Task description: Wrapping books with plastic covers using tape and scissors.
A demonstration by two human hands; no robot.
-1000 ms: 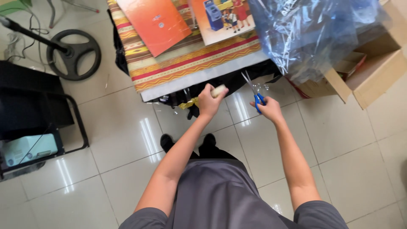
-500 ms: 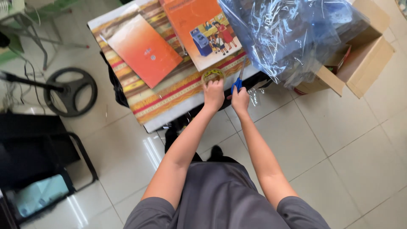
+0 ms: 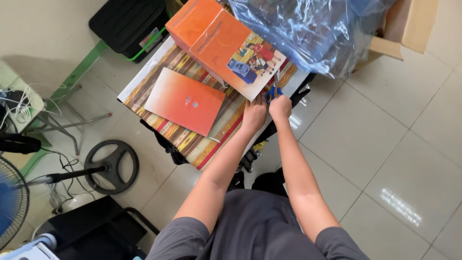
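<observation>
The person stands at a small tabletop [image 3: 144, 91] covered with a striped cloth, in the upper middle of the frame. The right hand [image 3: 280, 107] is clenched around the blue handles of a pair of scissors [image 3: 274, 89], and the blades point up toward the orange box [image 3: 231, 45]. The scissors are just at the lower right corner of this box, near its picture side. The left hand [image 3: 254, 115] lies just beside the right hand, to its left, with the fingers bent down on the near edge of the box; whether they grip something cannot be told. The 2 hands almost touch each other.

A flat orange booklet [image 3: 185, 101] lies on the cloth to the left of the box. A crumpled sheet of bluish clear plastic [image 3: 308, 29] covers the upper right part of the tabletop, and a cardboard box [image 3: 409, 24] stands behind it. On the floor at the lower left are a round black fan base [image 3: 113, 166] and a blue fan [image 3: 12, 202].
</observation>
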